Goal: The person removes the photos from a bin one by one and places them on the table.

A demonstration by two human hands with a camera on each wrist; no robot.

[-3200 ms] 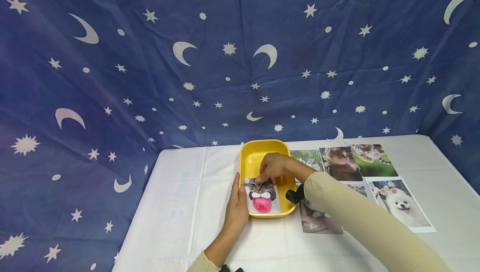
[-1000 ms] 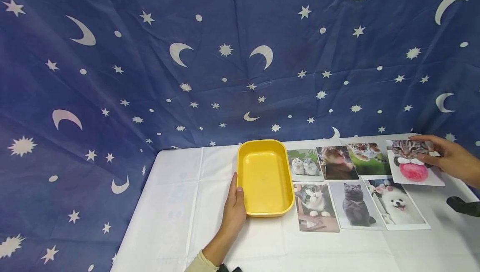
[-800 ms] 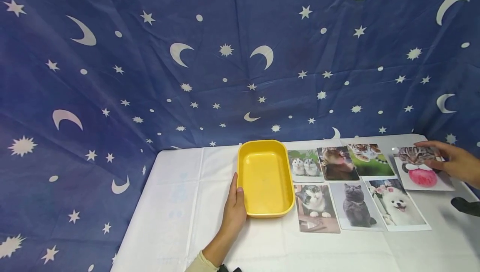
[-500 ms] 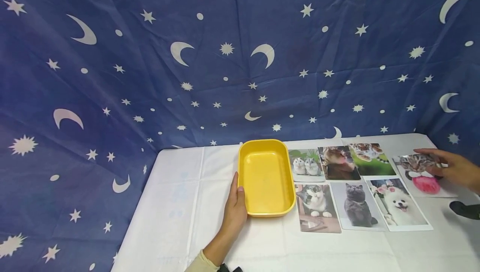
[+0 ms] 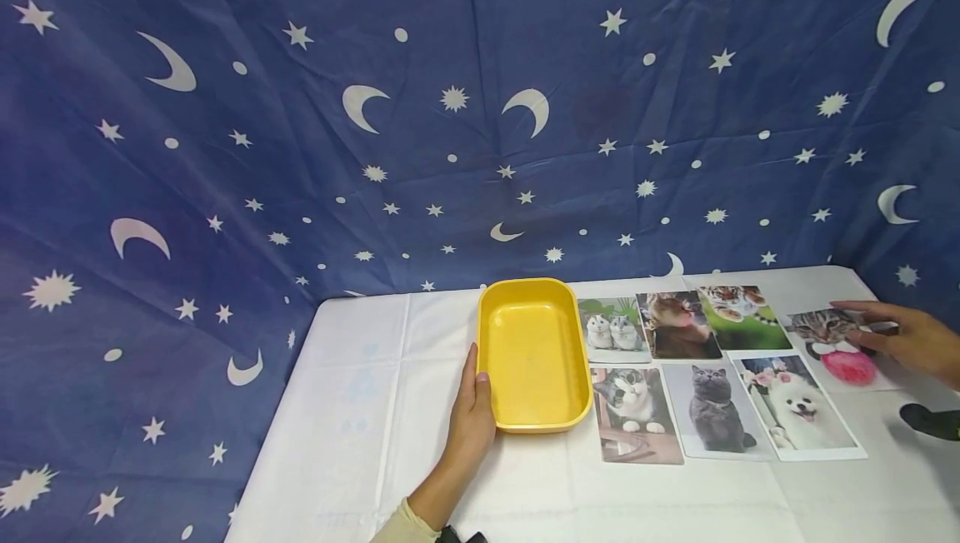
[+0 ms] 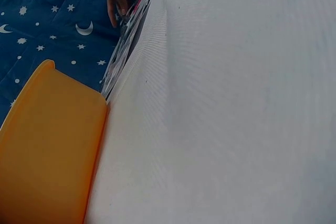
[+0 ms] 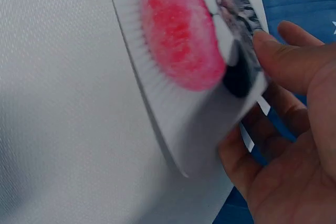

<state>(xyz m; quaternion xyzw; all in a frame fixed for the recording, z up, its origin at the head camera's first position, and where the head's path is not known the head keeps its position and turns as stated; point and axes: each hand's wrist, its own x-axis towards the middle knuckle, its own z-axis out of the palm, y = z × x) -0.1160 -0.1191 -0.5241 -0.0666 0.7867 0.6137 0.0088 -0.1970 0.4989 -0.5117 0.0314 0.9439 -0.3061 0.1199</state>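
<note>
In the head view my left hand (image 5: 472,418) holds the left wall of a yellow plastic tray (image 5: 534,368), its thumb at the rim and the index finger along the outside. No photo lies inside the tray. At the far right, my right hand (image 5: 911,339) pinches the right edge of a photo card (image 5: 849,368) showing a tabby cat and a pink ball. The right wrist view shows the thumb (image 7: 286,64) on the card's face, other fingers behind it, and the card's lower corner (image 7: 184,161) slightly raised off the cloth. Its other end is out of that view.
Left of this card, photo cards lie in two rows: hamsters (image 5: 613,331), a brown animal (image 5: 678,326) and a tiger (image 5: 738,318) behind; a grey-white cat (image 5: 637,418), a grey cat (image 5: 712,414) and a white dog (image 5: 798,410) in front. A starry blue curtain (image 5: 420,151) backs the white table (image 5: 360,443).
The right hand has taken the tabby card out of the tray, carried it right and lowered it beside the tiger and dog cards. The left hand has stayed at the tray.
</note>
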